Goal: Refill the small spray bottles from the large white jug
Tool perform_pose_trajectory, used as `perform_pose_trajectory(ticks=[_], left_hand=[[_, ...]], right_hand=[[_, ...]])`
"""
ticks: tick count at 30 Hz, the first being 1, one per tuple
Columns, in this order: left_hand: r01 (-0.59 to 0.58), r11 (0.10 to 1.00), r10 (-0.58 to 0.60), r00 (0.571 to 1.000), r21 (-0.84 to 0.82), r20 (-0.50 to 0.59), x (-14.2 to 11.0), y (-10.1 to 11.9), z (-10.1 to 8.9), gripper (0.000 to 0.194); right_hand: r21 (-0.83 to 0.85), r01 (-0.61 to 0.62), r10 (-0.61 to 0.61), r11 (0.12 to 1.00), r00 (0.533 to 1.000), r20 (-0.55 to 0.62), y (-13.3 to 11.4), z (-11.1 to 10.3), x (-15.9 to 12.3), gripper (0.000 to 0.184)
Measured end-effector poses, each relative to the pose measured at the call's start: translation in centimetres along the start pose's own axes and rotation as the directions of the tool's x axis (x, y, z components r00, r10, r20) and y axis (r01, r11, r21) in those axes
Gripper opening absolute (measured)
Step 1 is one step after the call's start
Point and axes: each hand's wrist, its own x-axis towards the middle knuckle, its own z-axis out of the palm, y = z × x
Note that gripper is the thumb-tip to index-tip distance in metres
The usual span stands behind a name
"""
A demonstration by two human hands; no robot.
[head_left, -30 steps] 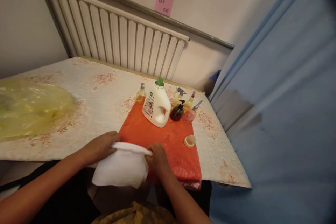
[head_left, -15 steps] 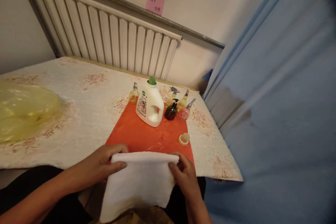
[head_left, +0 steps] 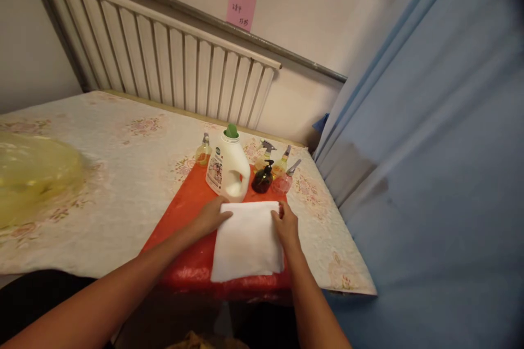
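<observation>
A folded white towel (head_left: 248, 242) lies flat on the orange-red plastic sheet (head_left: 184, 212) near the table's front edge. My left hand (head_left: 210, 216) pinches the towel's far left corner. My right hand (head_left: 285, 223) grips its far right corner. Both hands rest on the sheet just in front of a white detergent jug with a green cap (head_left: 227, 166). The small round cap seen earlier on the sheet is hidden, apparently under the towel or my right hand.
Behind the jug stand several small spray and pump bottles (head_left: 270, 172). A yellow plastic bag (head_left: 33, 174) lies at the far left of the floral-covered table (head_left: 123, 174). A radiator (head_left: 164, 65) runs along the wall. A blue curtain (head_left: 429, 174) hangs close on the right.
The towel, held hanging over the table's front edge before, has been carried forward and laid flat on the orange-red sheet. Both hands moved away from me, toward the jug.
</observation>
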Motion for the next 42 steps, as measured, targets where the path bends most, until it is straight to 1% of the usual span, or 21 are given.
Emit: perform_pose_trajectory(ticks=[1, 2, 3, 5, 6, 7, 8, 9, 11, 13, 15, 17, 24, 29, 38, 42], left_hand=[[-0.004, 0.998, 0.005, 1.000, 0.065, -0.014, 0.6, -0.4, 1.1, 0.029], [0.001, 0.995, 0.002, 1.000, 0.104, -0.026, 0.9, -0.7, 2.3, 0.033], [-0.008, 0.991, 0.012, 1.000, 0.135, -0.029, 0.9, -0.9, 3.5, 0.036], [-0.045, 0.984, 0.050, 0.999, 0.171, -0.020, 0.5, -1.3, 6.0, 0.045], [-0.080, 0.978, 0.083, 0.997, 0.192, -0.006, 0.2, -1.4, 7.2, 0.047], [-0.159, 0.952, 0.164, 0.986, 0.263, 0.003, -0.2, -1.6, 8.4, 0.048], [-0.237, 0.915, 0.248, 0.969, 0.325, 0.009, -0.5, -1.9, 9.5, 0.049], [-0.277, 0.884, 0.296, 0.955, 0.376, 0.007, -0.8, -2.3, 10.5, 0.049], [-0.309, 0.839, 0.349, 0.937, 0.448, -0.009, -1.1, -3.2, 12.1, 0.048], [-0.326, 0.809, 0.388, 0.921, 0.488, -0.028, -1.2, -4.1, 13.0, 0.049], [-0.332, 0.796, 0.407, 0.912, 0.506, -0.042, -1.2, -4.7, 13.4, 0.050], [-0.328, 0.798, 0.405, 0.913, 0.506, -0.048, -1.2, -4.9, 13.3, 0.050], [-0.318, 0.840, 0.345, 0.938, 0.440, 0.020, -1.4, -4.1, 12.6, 0.053], [-0.312, 0.853, 0.335, 0.942, 0.419, 0.021, -1.5, -3.9, 12.3, 0.052], [-0.317, 0.839, 0.342, 0.939, 0.442, 0.023, -1.5, -4.1, 12.3, 0.051], [-0.299, 0.859, 0.317, 0.948, 0.416, 0.026, -1.3, -4.2, 11.9, 0.048]], right_hand=[[-0.036, 0.012, -0.013, 0.999, 0.999, -0.035, 0.4, 1.2, 0.3, 0.044], [-0.135, 0.070, -0.079, 0.988, 0.995, -0.065, 0.9, 2.4, 0.4, 0.048], [-0.222, 0.129, -0.144, 0.966, 0.988, -0.050, 1.4, 3.6, 0.2, 0.050], [-0.332, 0.237, -0.241, 0.913, 0.970, 0.028, 2.4, 5.9, -0.5, 0.051], [-0.362, 0.295, -0.282, 0.884, 0.955, 0.091, 2.9, 6.9, -1.0, 0.051], [-0.380, 0.344, -0.309, 0.858, 0.939, 0.152, 3.4, 7.7, -1.5, 0.051], [-0.390, 0.385, -0.329, 0.836, 0.922, 0.205, 3.9, 8.4, -2.0, 0.051], [-0.395, 0.418, -0.341, 0.818, 0.906, 0.251, 4.4, 8.9, -2.4, 0.051], [-0.405, 0.449, -0.345, 0.797, 0.887, 0.306, 5.1, 9.5, -2.8, 0.052], [-0.418, 0.454, -0.335, 0.787, 0.883, 0.327, 5.5, 9.7, -3.0, 0.052], [-0.430, 0.451, -0.325, 0.782, 0.884, 0.336, 5.7, 9.8, -2.9, 0.054], [-0.438, 0.451, -0.319, 0.777, 0.884, 0.343, 5.6, 9.7, -2.8, 0.055], [-0.442, 0.451, -0.313, 0.775, 0.883, 0.351, 5.0, 9.4, -2.9, 0.053], [-0.445, 0.447, -0.312, 0.776, 0.885, 0.345, 5.0, 9.4, -2.9, 0.054], [-0.433, 0.441, -0.315, 0.786, 0.888, 0.334, 5.0, 9.5, -3.0, 0.052], [-0.442, 0.441, -0.310, 0.781, 0.889, 0.338, 4.8, 9.3, -2.9, 0.053]])
